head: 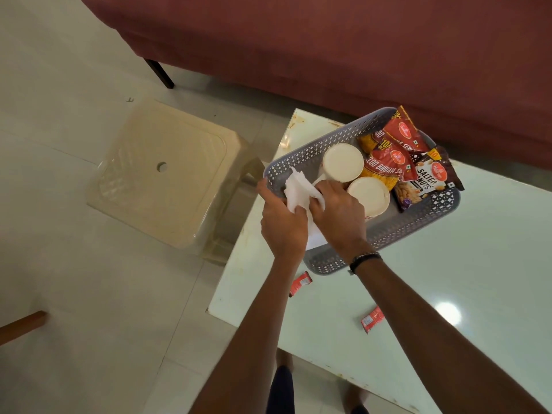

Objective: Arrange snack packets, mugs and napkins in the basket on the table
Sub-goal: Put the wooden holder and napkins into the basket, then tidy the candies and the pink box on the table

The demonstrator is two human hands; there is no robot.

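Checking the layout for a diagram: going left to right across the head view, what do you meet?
Beige plastic stool → white napkin held in both hands → two mugs → snack packets at the right end of the grey basket.

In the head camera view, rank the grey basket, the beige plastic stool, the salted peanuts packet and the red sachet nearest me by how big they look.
1. beige plastic stool, though it stands lower, on the floor
2. grey basket
3. salted peanuts packet
4. red sachet, clearly smallest
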